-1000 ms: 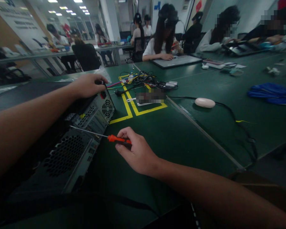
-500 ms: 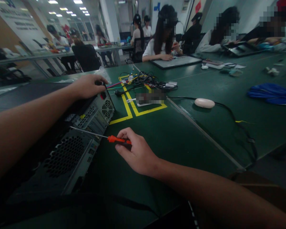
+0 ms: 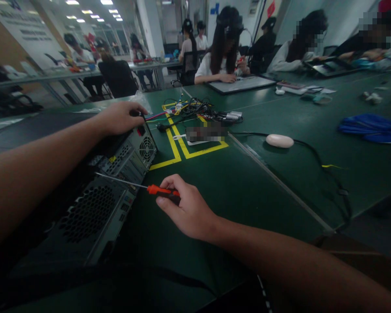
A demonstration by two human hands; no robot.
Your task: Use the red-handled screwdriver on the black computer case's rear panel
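Screwdriver held to the back of a computer case lying on a green table.

The right hand (image 3: 187,211) has its fingers closed around the screwdriver (image 3: 140,186), whose orange handle juts left from them while its shaft reaches the computer case (image 3: 97,204); the tip seems to touch the rear panel. The left hand (image 3: 120,117) rests, fingers curled, on the case's far top edge.

Perforated metal PC case (image 3: 94,208), matt green table (image 3: 247,182), orange plastic screwdriver (image 3: 159,190) handle
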